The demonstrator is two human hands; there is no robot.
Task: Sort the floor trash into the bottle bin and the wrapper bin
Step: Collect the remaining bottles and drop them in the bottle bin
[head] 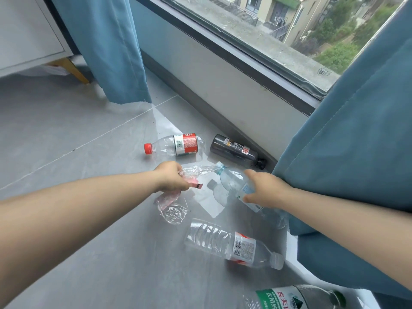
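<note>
My left hand [171, 177] is closed around a crumpled clear wrapper with pink print [194, 172]. My right hand [265, 186] grips a clear bottle with a pale blue cap [231, 179], lifted a little off the floor. On the grey floor lie a red-capped bottle with a red label [176, 144], a dark bottle [236, 150], a clear bottle with a red and white label [231, 244], and a green-labelled bottle [289, 297] at the bottom edge. Another clear wrapper [171, 208] lies below my left hand. No bin is in view.
A teal curtain [347, 152] hangs at the right, touching the floor beside the bottles; a second curtain [107, 45] hangs at the left. The window wall [223, 85] runs behind the trash. A white cabinet on wooden legs [29, 34] stands far left.
</note>
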